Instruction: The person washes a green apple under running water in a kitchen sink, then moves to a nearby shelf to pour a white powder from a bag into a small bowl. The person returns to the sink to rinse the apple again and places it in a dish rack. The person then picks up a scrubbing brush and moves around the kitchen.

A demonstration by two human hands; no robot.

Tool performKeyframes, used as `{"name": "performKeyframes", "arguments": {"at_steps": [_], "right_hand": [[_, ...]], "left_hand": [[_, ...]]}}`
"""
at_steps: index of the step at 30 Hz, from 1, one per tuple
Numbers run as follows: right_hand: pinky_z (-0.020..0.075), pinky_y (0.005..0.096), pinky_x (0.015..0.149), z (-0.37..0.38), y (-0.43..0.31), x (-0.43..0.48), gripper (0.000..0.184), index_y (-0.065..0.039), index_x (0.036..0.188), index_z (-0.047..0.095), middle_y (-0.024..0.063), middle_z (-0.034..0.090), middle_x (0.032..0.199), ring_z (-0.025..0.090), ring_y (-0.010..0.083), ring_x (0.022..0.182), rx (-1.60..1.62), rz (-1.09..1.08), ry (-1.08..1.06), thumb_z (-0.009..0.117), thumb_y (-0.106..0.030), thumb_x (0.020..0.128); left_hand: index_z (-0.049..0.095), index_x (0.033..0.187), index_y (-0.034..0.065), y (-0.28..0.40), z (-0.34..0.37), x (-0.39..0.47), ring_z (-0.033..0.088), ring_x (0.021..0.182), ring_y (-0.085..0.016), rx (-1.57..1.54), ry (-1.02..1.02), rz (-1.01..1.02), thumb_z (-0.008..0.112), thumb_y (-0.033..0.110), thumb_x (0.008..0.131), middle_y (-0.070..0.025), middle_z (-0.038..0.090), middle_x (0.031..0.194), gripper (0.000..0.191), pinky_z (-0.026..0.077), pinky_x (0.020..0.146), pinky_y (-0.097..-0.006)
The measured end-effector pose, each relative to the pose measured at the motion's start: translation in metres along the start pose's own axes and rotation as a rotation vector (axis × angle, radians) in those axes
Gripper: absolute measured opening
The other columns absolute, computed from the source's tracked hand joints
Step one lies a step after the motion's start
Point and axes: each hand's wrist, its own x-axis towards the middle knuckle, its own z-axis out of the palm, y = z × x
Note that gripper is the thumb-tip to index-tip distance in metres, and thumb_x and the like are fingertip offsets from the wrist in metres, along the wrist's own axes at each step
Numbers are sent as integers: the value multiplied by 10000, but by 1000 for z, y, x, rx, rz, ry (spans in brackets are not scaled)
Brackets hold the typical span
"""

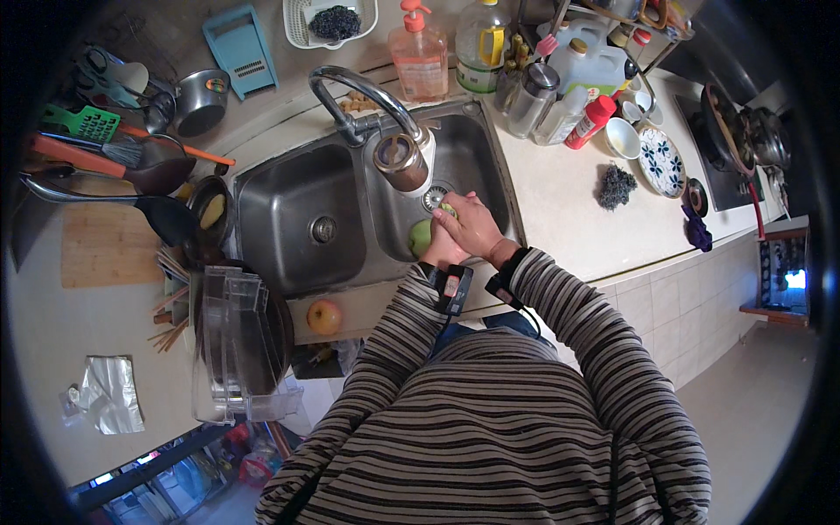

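Observation:
Over the right basin of the steel double sink point(464, 141), my left hand point(447, 244) and my right hand point(474, 222) are clasped together around a small pale green item point(449, 209), mostly hidden by the fingers. It may be a piece of fruit, but I cannot tell. A green apple point(420, 237) lies in the basin, just left of my hands. The chrome faucet point(367, 88) arches above, with a cylindrical filter point(400, 161) at its end. A red and yellow apple point(325, 317) rests on the counter's front edge.
A clear plastic bin point(230, 348) and wooden cutting board point(102, 243) are at the left. Behind the sink stand a pump bottle point(419, 59) and an oil jug point(482, 49). To the right are a steel-wool scrubber point(617, 186), a flowered plate point(661, 162) and a stove point(695, 144).

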Motion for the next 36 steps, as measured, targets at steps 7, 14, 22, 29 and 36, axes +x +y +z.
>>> {"name": "performKeyframes", "arguments": {"at_steps": [7, 14, 22, 29, 36], "right_hand": [[403, 412, 852, 9, 40, 22, 284, -51, 1001, 534, 170, 597, 953, 512, 374, 967, -166, 354, -187, 568, -264, 816], [318, 386, 1009, 25, 20, 6, 423, -37, 1230, 478, 193, 472, 1227, 425, 344, 1156, 112, -163, -31, 509, -136, 820], [379, 392, 959, 8, 26, 15, 347, -27, 1145, 525, 204, 499, 1171, 466, 372, 1102, 91, 51, 2, 562, -164, 828], [365, 419, 870, 20, 12, 0, 225, -54, 962, 560, 152, 580, 949, 512, 367, 942, 107, -243, 95, 597, -229, 826], [413, 456, 787, 19, 4, 17, 252, -52, 902, 556, 203, 602, 817, 546, 405, 838, 22, -139, 33, 491, -295, 894]], "left_hand": [[488, 1189, 124, -7, 5, 9, 486, 1140, -253, 116, 103, -58, 326, 682, 847, -68, 537, 1208, 674, 378, 968, -443], [514, 920, 107, 15, -3, 0, 575, 850, -218, 186, -182, 317, 357, 539, 911, -51, 565, 886, 460, 474, 807, -351], [548, 1108, 115, 4, -35, 21, 508, 1097, -254, -393, -279, -36, 375, 480, 919, -80, 570, 1153, 446, 329, 1014, -439], [570, 1009, 129, -1, -43, 17, 532, 1013, -237, -270, -178, 36, 400, 471, 911, -56, 578, 1033, 395, 394, 936, -405], [544, 1080, 113, 14, 7, -8, 502, 1068, -255, -190, -4, -17, 390, 492, 891, -64, 555, 1111, 451, 366, 955, -418]]}}
